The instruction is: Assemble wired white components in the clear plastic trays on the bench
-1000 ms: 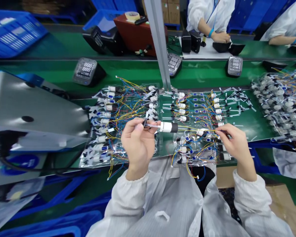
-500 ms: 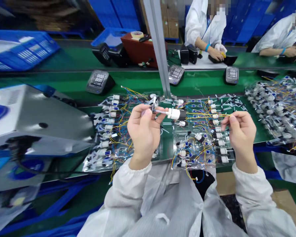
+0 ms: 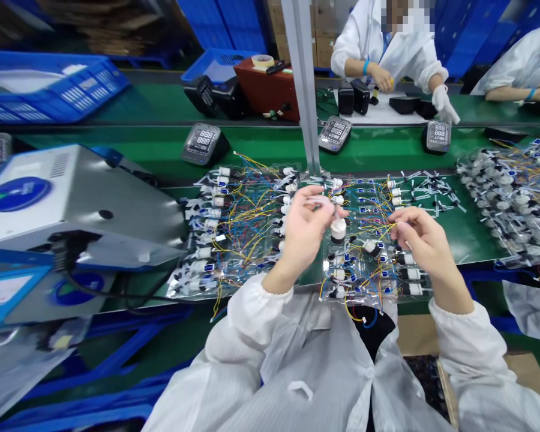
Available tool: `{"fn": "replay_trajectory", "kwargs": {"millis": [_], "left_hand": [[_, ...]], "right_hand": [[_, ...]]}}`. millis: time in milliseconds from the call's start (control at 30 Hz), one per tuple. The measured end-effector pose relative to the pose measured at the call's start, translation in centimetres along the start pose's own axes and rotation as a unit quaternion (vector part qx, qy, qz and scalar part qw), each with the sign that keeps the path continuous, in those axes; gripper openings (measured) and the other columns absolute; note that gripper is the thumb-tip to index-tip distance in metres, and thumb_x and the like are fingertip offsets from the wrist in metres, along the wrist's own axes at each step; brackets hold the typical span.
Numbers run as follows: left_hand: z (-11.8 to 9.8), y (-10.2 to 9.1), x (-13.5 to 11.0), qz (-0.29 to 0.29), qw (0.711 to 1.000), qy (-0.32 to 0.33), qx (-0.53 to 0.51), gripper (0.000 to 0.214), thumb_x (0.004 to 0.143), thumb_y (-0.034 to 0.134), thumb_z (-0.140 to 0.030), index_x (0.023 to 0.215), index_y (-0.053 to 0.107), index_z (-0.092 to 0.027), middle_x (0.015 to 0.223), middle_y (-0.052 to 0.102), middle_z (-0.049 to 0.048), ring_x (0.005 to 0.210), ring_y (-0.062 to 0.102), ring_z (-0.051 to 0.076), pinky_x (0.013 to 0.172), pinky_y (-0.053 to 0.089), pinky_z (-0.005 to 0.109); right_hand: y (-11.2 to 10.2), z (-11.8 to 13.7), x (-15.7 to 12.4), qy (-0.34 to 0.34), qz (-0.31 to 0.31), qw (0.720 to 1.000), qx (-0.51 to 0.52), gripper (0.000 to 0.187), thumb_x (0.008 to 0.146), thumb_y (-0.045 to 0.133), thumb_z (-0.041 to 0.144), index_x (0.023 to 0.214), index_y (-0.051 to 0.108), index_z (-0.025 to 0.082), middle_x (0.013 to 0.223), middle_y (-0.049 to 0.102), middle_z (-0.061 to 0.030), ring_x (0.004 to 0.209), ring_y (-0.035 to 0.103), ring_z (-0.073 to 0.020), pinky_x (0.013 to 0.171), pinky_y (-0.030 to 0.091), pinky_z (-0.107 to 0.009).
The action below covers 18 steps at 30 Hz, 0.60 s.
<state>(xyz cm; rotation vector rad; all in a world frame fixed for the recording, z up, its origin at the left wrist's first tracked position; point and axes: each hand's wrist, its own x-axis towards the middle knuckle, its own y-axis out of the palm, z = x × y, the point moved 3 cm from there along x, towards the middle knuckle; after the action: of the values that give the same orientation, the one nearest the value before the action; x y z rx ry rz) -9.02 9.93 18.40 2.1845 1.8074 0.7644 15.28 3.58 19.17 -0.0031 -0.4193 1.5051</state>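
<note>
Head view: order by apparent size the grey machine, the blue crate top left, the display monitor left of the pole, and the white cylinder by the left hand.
Grey machine, blue crate, display monitor, white cylinder. Though nearest the camera, the cylinder looks smallest.

Operator wears white cleanroom smock (image 3: 317, 366) with fine grey stripes; 2 sleeves (image 3: 236, 336) end in gathered white cuffs (image 3: 450, 315); 1 small white loop (image 3: 300, 390) on chest. Left hand (image 3: 306, 231), right hand (image 3: 425, 240) bare.
</note>
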Motion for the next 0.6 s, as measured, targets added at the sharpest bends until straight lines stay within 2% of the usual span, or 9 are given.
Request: {"fn": "replay_trajectory", "kwargs": {"millis": [67,133,233,300,333,400,467,567,600], "left_hand": [[0.7,1.8,0.0,0.050,0.997,0.011,0.053,0.033,0.090,0.082,-0.034,0.108,0.056,-0.023,0.090,0.064,-0.0029,0.081,0.073,0.013,0.078,0.060,0.029],[1.1,3.8,0.2,0.085,0.988,0.041,0.124,0.027,0.091,0.081,-0.031,0.101,0.058,-0.022,0.095,0.066,0.0004,0.088,0.072,0.014,0.084,0.058,0.030],[1.4,6.7,0.7,0.138,0.961,0.091,0.222,0.016,0.096,0.075,-0.029,0.102,0.061,-0.021,0.102,0.069,0.0047,0.097,0.070,0.018,0.092,0.057,0.035],[1.4,8.0,0.8,0.203,0.941,0.114,0.247,0.012,0.102,0.065,-0.027,0.112,0.062,-0.021,0.109,0.072,0.0080,0.104,0.070,0.021,0.097,0.056,0.039],[1.2,8.2,0.7,0.234,0.930,0.130,0.254,0.017,0.104,0.062,-0.026,0.120,0.061,-0.020,0.115,0.072,0.0102,0.110,0.070,0.023,0.101,0.056,0.042],[0.7,7.6,0.6,0.275,0.901,0.173,0.286,0.028,0.103,0.061,-0.025,0.130,0.059,-0.020,0.129,0.070,0.0138,0.124,0.066,0.027,0.109,0.052,0.048],[0.4,5.8,0.4,0.324,0.854,0.207,0.350,0.029,0.099,0.062,-0.018,0.127,0.063,-0.021,0.134,0.068,0.0137,0.129,0.062,0.029,0.111,0.050,0.051],[1.7,2.0,0.0,0.502,0.724,0.165,0.444,0.039,0.091,0.052,0.001,0.115,0.071,-0.023,0.120,0.075,0.0068,0.115,0.066,0.024,0.102,0.050,0.043],[2.3,0.8,-0.1,0.532,0.690,0.145,0.469,0.042,0.089,0.052,0.003,0.115,0.072,-0.023,0.119,0.077,0.0062,0.114,0.066,0.023,0.101,0.049,0.042]], "right_hand": [[1.1,0.7,0.1,-0.015,0.007,0.998,0.055,0.022,0.103,0.064,0.045,0.097,0.059,0.025,0.123,0.069,-0.0059,0.089,0.071,-0.0164,0.071,0.058,-0.032],[2.3,1.2,0.4,-0.007,-0.006,0.996,0.094,0.026,0.103,0.063,0.051,0.097,0.057,0.026,0.125,0.068,-0.0059,0.101,0.072,-0.0197,0.081,0.061,-0.036],[3.6,1.3,0.9,0.046,-0.070,0.984,0.156,0.032,0.099,0.065,0.058,0.096,0.053,0.029,0.095,0.068,-0.0012,0.075,0.068,-0.0175,0.058,0.056,-0.031],[3.8,1.3,1.0,0.079,-0.120,0.967,0.209,0.031,0.097,0.069,0.056,0.093,0.052,0.030,0.071,0.056,0.0047,0.053,0.055,-0.0145,0.044,0.045,-0.027],[3.5,1.5,1.0,0.088,-0.140,0.958,0.236,0.029,0.096,0.071,0.052,0.092,0.053,0.030,0.068,0.053,0.0063,0.047,0.048,-0.0125,0.040,0.040,-0.026],[2.0,1.9,0.7,0.088,-0.171,0.942,0.276,0.025,0.094,0.075,0.044,0.089,0.056,0.028,0.074,0.057,0.0063,0.041,0.040,-0.0083,0.036,0.034,-0.024],[-0.3,2.4,0.1,0.065,-0.202,0.933,0.290,0.024,0.092,0.077,0.039,0.088,0.058,0.026,0.086,0.062,0.0044,0.039,0.038,-0.0057,0.035,0.030,-0.024],[-4.0,2.6,-1.2,0.029,-0.234,0.929,0.286,0.024,0.089,0.080,0.037,0.088,0.059,0.025,0.086,0.064,0.0028,0.038,0.040,-0.0067,0.034,0.027,-0.024],[-4.9,2.4,-1.6,0.025,-0.238,0.928,0.287,0.025,0.088,0.081,0.036,0.088,0.060,0.024,0.086,0.065,0.0024,0.037,0.041,-0.0069,0.034,0.027,-0.024]]}}
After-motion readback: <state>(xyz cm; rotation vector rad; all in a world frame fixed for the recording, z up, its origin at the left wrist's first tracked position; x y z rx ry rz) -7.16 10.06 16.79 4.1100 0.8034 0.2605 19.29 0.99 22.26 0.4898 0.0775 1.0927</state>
